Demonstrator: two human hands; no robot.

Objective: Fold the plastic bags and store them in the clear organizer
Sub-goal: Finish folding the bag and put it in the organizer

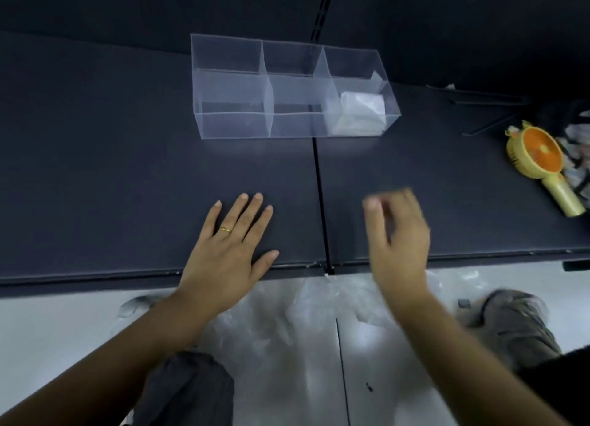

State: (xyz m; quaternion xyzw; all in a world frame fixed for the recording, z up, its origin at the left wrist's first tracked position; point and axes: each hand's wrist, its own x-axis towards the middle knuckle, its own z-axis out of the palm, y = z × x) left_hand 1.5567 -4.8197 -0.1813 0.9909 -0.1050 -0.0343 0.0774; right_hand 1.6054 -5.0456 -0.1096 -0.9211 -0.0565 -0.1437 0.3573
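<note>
Crumpled clear plastic bags (306, 323) underfoot

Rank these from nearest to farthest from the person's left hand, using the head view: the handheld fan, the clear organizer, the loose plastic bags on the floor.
From the left hand:
1. Loose plastic bags, just below the table edge, by the wrist.
2. Clear organizer, straight ahead at the back of the table.
3. Handheld fan, far right.

Clear organizer (255, 74): three compartments in a row, standing upright on the dark surface. Right compartment holds one folded white plastic bag (360, 111). Loose translucent plastic bags (287, 323) lie crumpled on the floor below.
</note>
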